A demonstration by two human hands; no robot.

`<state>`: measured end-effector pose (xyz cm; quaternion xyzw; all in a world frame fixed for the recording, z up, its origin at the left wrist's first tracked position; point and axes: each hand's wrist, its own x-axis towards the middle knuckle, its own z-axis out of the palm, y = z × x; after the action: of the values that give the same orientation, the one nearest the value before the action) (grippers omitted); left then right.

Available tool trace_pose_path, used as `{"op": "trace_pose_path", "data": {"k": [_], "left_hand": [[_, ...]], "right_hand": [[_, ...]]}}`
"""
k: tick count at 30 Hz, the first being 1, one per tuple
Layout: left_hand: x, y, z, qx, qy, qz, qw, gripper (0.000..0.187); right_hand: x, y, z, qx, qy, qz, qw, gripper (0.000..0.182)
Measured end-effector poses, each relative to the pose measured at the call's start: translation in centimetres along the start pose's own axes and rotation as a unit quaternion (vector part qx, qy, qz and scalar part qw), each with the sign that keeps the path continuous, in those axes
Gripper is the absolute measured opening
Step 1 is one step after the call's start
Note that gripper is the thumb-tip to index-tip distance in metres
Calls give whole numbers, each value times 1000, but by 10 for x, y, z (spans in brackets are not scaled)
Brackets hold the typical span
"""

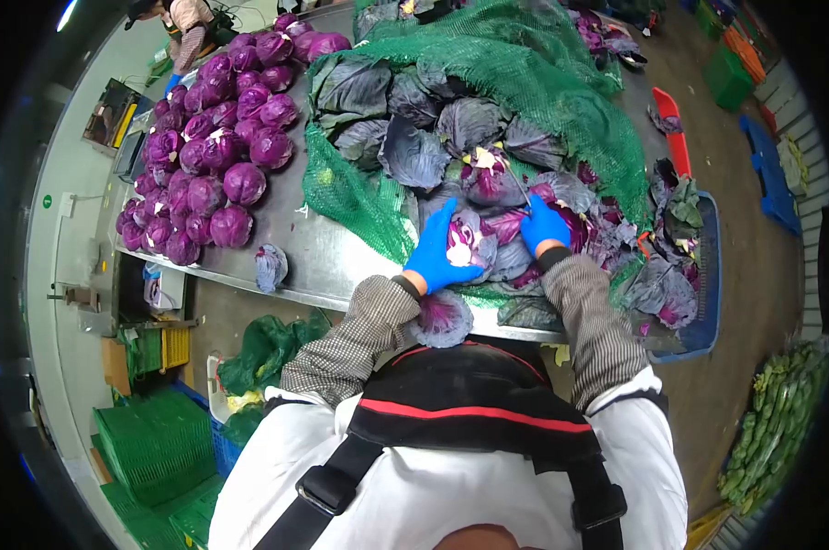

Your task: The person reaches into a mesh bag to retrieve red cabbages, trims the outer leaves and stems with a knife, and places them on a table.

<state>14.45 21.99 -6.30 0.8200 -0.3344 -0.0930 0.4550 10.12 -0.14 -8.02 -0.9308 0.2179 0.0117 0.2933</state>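
On a metal table [327, 246], my left hand [440, 249], in a blue glove, is wrapped round the side of a red cabbage [464, 240] whose pale cut base faces up. My right hand [544, 225], gloved too, is closed on the handle of a thin knife [519, 188], its blade pointing up and left. Dark outer leaves [413, 151] and untrimmed cabbages lie around both hands, on and beside a green mesh sack [580, 124]. One loose leaf [442, 319] hangs at the table's front edge.
Peeled purple cabbages [205, 195] are piled at the left, with a single cabbage [270, 267] near the edge. A blue crate [706, 275] of leaves stands at the right, near a red container [673, 137]. Another person [187, 20] is at the upper left.
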Motion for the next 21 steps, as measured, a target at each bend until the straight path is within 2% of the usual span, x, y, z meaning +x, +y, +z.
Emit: {"op": "trace_pose_path", "data": {"k": [2, 4, 6, 7, 8, 10, 11, 12, 14, 16, 18, 21], "left_hand": [[-5, -6, 0, -7, -3, -15, 1000, 114], [-4, -4, 0, -36, -10, -33, 999, 114], [0, 0, -2, -54, -33, -47, 997, 114], [-1, 0, -2, -29, -28, -42, 998, 115], [1, -3, -2, -29, -27, -41, 998, 115], [-2, -7, 0, -22, -13, -12, 1000, 114], [-1, -7, 0, -23, -9, -7, 1000, 113], [2, -5, -1, -23, -5, -5, 1000, 113], [-1, 0, 1, -10, -16, -33, 999, 113], [2, 4, 4, 3, -5, -10, 1000, 113], [1, 8, 4, 13, -27, -28, 999, 113], [-3, 9, 7, 26, -16, -14, 999, 111]], "right_hand": [[-15, -18, -6, -6, -5, 32, 999, 38], [-45, -67, -31, 80, -56, -66, 993, 36], [-50, -74, -34, 23, -68, -76, 995, 39], [-49, -76, -35, -32, -77, -86, 993, 42], [-45, -69, -31, -32, -75, -86, 993, 42], [-37, -29, -9, -54, -54, -65, 995, 42], [-27, -4, 6, 33, -73, -23, 997, 40], [-27, -13, -5, 31, -71, -27, 997, 40], [-45, -50, -37, 99, -129, -65, 985, 40], [-49, -74, -42, 63, -133, -93, 985, 46], [-52, -81, -39, -66, -129, -80, 986, 50], [-54, -70, -36, -29, -118, -91, 988, 43]]}}
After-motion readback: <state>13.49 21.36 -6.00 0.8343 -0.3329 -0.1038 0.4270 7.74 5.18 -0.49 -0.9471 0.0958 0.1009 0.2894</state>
